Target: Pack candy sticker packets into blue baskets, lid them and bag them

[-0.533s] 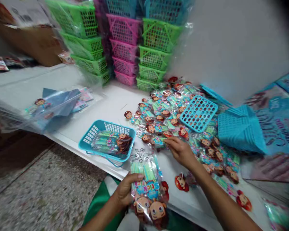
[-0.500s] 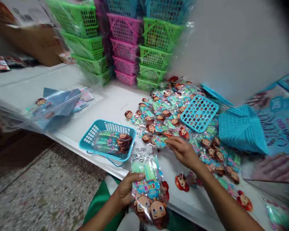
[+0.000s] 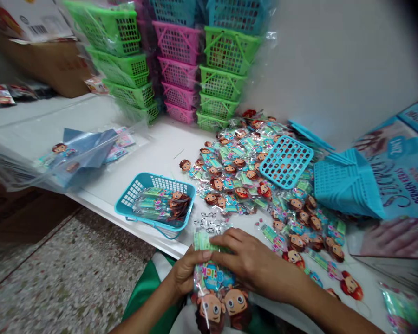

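Note:
My left hand (image 3: 188,271) grips a bundle of candy stick packets (image 3: 209,276), clear sachets with green sticks and cartoon heads at the lower end. Over the top of that bundle lies my right hand (image 3: 252,262), its fingers bent against the packets; its fingertips are partly hidden behind the plastic and the hand itself. Just left of the bundle a blue basket (image 3: 125,215) stands on the table edge with similar packets lying in it. Beyond my hands spreads a large pile of loose packets (image 3: 230,169).
A blue lattice lid (image 3: 286,162) lies on the pile. Nested blue baskets (image 3: 346,185) rest at the right, beside a printed carton (image 3: 400,181). Behind stand wrapped stacks of green baskets (image 3: 223,83) and pink baskets (image 3: 179,74). Plastic film (image 3: 90,153) covers items at left.
My right hand has come back from the loose pile to the bundle and now touches it. My left hand keeps its hold on the packets.

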### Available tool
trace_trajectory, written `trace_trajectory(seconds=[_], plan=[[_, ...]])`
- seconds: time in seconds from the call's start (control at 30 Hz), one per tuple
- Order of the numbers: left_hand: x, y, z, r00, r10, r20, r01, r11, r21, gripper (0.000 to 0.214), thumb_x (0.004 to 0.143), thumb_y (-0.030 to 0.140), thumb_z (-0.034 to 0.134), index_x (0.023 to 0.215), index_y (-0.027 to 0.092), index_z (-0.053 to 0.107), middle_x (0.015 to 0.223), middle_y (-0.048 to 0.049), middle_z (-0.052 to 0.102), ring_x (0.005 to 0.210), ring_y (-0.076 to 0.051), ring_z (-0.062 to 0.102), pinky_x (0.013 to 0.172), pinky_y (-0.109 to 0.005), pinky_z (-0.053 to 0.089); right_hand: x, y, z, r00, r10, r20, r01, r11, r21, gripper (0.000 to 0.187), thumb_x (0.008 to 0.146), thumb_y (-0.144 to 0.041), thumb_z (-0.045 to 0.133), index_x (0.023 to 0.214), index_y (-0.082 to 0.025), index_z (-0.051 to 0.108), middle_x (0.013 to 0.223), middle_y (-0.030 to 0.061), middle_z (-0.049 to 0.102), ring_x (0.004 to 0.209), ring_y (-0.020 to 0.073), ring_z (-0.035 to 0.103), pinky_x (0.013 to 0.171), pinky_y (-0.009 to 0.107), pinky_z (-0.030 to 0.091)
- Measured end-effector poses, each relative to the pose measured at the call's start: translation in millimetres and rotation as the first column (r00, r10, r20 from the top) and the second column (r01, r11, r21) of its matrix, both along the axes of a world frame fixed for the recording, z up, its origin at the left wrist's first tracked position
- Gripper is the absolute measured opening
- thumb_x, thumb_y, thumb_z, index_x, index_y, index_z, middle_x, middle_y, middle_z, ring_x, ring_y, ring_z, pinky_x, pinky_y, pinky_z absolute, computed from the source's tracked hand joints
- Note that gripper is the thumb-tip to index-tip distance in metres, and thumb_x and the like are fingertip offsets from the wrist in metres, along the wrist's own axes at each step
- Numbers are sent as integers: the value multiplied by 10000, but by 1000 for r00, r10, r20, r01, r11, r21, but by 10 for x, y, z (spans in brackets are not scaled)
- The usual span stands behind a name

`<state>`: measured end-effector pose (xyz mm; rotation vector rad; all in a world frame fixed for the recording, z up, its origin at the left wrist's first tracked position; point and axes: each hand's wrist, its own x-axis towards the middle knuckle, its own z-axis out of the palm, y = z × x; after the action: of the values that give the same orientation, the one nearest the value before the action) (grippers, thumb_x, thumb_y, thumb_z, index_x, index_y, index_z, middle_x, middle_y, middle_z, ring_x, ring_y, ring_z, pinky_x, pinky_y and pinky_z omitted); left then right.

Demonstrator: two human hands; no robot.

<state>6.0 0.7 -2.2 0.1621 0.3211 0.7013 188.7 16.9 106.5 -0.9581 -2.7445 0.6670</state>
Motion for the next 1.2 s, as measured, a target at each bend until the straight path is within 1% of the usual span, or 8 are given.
trace_trajectory(seconds=[0.07, 0.13, 0.27, 0.47, 0.73, 0.83, 1.1, 1.2], plan=[[-4, -3, 4, 997, 63, -44, -64, 998, -24, 491, 736, 159, 629, 1211, 111, 510, 889, -97, 703, 898, -266, 662, 865, -428, 470, 14, -115, -105, 945, -309, -104, 301, 950, -87, 487, 896, -233, 473, 1368, -268, 362, 1370, 101, 422, 1232, 244, 397, 979, 445, 383], [-2, -13, 22, 990, 110, -93, -113, 993, -26, 484, 740, 150, 616, 1212, 112, 512, 914, -107, 705, 884, -260, 668, 856, -416, 480, 12, -260, -261, 756, -642, -126, 601, 757, -255, 644, 900, -337, 471, 1452, -267, 146, 1452, 119, 312, 1321, 255, 304, 1035, 491, 326], [32, -25, 90, 977, 135, -166, -135, 991, 10, 546, 693, 126, 647, 1222, 119, 510, 949, -109, 706, 871, -258, 673, 842, -400, 493, -186, -537, -598, 569, -822, -22, 683, 488, -544, 782, 897, -485, 413, 1466, -213, -49, 1522, 130, 145, 1387, 261, 175, 1079, 501, 269], [20, 44, 132, 959, 127, -252, -137, 990, -21, 522, 656, 146, 645, 1172, 141, 564, 920, -75, 718, 835, -246, 680, 817, -367, 504, -505, -763, -791, 574, -811, -118, 763, 581, -284, 753, 911, -456, 373, 1468, -175, -47, 1533, 131, 63, 1398, 296, 66, 1102, 554, 156], [15, -66, 65, 993, -61, -99, 57, 998, -39, 560, 536, 164, 666, 1088, 92, 600, 838, -108, 717, 825, -304, 673, 774, -426, 505, 121, -170, -434, 530, -750, -395, 391, 630, -672, 536, 925, -529, 303, 1402, -286, 301, 1473, 63, 314, 1339, 233, 300, 1085, 455, 259], [88, -104, 92, 995, -101, 0, 101, 995, 1, 616, 505, 139, 658, 1114, 90, 577, 890, -118, 708, 854, -307, 666, 783, -419, 499, 188, 195, -327, 680, -568, -463, 120, 709, -695, 546, 939, -542, 196, 1248, -255, 542, 1368, 55, 472, 1301, 229, 362, 1087, 442, 244], [117, -169, 83, 996, -74, -50, 72, 997, -37, 515, 602, 178, 625, 1106, 85, 576, 874, -119, 700, 828, -281, 669, 780, -406, 498, -16, 112, -402, 646, -668, -370, 128, 572, -810, 571, 922, -581, 205, 1187, -234, 574, 1194, 78, 601, 1123, 236, 537, 993, 445, 366], [109, -137, 115, 993, -23, -115, 18, 999, -45, 513, 602, 183, 640, 1104, 96, 574, 839, -108, 699, 785, -274, 671, 750, -406, 505, -40, 32, -490, 486, -801, -350, 266, 517, -814, 681, 879, -658, 115, 1351, -266, 411, 1376, 85, 461, 1262, 225, 422, 1050, 462, 293]])
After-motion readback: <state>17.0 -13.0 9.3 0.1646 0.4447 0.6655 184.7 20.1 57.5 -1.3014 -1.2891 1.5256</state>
